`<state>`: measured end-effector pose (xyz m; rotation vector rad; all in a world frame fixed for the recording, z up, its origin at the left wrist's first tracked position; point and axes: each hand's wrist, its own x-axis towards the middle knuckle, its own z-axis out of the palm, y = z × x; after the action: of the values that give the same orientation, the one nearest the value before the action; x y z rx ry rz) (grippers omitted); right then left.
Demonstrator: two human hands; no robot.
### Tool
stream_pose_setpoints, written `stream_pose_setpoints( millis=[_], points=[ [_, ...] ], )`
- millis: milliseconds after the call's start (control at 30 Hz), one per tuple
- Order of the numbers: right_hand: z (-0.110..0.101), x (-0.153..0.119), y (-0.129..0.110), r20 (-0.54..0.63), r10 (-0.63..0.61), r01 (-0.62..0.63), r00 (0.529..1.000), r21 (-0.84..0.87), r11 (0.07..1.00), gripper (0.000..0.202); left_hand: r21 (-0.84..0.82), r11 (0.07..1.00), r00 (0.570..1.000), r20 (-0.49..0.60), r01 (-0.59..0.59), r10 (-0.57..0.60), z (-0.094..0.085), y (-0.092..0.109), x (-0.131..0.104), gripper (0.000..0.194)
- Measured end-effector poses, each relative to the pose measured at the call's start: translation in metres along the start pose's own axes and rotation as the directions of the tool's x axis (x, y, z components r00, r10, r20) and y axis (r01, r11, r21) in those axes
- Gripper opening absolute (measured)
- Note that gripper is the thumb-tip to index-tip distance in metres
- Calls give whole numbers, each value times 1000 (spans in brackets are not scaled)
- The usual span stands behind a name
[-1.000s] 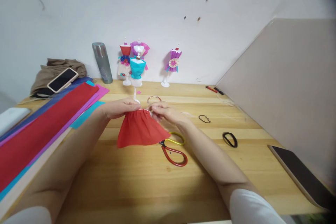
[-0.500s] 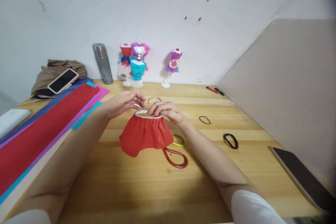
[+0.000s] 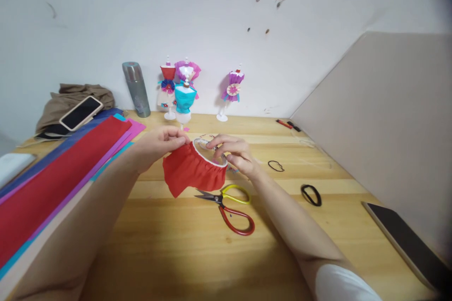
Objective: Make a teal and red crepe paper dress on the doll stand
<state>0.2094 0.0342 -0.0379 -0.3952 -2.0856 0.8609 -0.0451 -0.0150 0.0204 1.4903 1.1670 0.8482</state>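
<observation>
A small red gathered skirt with a white-edged round waist opening hangs tilted above the table, its opening facing up and to the right. My left hand pinches the cloth at the upper left, thumb and fingers together. On the other side my right hand grips the rim, with its thumb at the outside and some fingers over the opening. Below the skirt lie scissors with one yellow and one red handle, blades apart and pointing left.
Small dress forms in paper outfits and another dress form stand by the wall. At left are long coloured sheets, a phone and a flask. Black bands and a dark tablet-like slab lie right.
My left hand has closed on the skirt's left edge. The skirt has tilted and lifted, its right side lower, uncovering the scissors' blades. My right hand stays at the rim.
</observation>
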Motion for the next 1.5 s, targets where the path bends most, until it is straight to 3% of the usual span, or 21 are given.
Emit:
stream_pose_setpoints(
  millis=[133, 233, 400, 800, 900, 1000, 1267, 1500],
  points=[
    [-3, 0, -3, 34, -73, 75, 997, -66, 995, 42, -41, 996, 997, -22, 76, -77, 4, 3, -1, 44],
    [-4, 0, 0, 69, -146, 154, 987, -134, 979, 39, -43, 989, 990, 27, 142, -141, 5, 3, 0, 41],
    [-4, 1, 8, 114, -302, 319, 947, -199, 927, 29, 33, 989, 989, 39, 142, -144, 4, -3, 6, 33],
    [-6, -2, 23, -3, -170, 168, 985, -138, 976, 29, -14, 1000, 983, -183, -27, 24, 12, -9, 13, 32],
    [-7, -2, 20, -12, -163, 160, 987, -126, 979, 32, -110, 994, 985, -172, -28, 9, 11, -16, 18, 45],
    [-6, -1, 16, -6, -158, 156, 987, -123, 980, 30, -59, 998, 984, -176, -20, 9, 8, -19, 21, 58],
    [1, -1, 18, -27, -132, 128, 991, -118, 985, 23, -145, 985, 992, -60, 98, -107, 2, -18, 19, 36],
    [-2, 0, 23, -37, -66, 60, 997, -141, 988, 26, -64, 997, 984, -170, 45, -55, 3, -10, 16, 32]
  ],
)
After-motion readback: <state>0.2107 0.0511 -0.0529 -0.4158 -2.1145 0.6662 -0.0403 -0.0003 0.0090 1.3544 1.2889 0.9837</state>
